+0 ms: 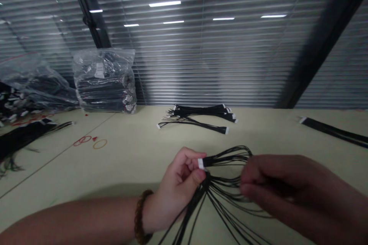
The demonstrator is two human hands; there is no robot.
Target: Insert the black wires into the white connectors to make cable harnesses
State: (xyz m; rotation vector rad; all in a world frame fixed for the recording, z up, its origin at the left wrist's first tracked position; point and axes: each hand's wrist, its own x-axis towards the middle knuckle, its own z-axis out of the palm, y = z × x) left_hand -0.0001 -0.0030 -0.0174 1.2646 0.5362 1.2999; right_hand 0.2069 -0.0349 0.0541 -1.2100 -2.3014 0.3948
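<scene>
My left hand (184,187) is closed around a black wire harness (205,182), thumb and fingers pinching it beside its white connector (200,163). From there many thin black wires fan out to the right and down toward the bottom edge. Some loop from the connector over to my right hand (276,187), whose thumb and forefinger are pressed together on the wire ends. The tips between those fingers are hidden. A brown beaded bracelet (140,216) circles my left wrist.
Several finished-looking black cables (198,115) with white connectors lie at the back middle. Clear bags of cables (105,88) stand at back left, near a dark wire bundle (23,136) and rubber bands (100,144). Another flat cable (333,130) lies right. Behind the table are window blinds (184,65).
</scene>
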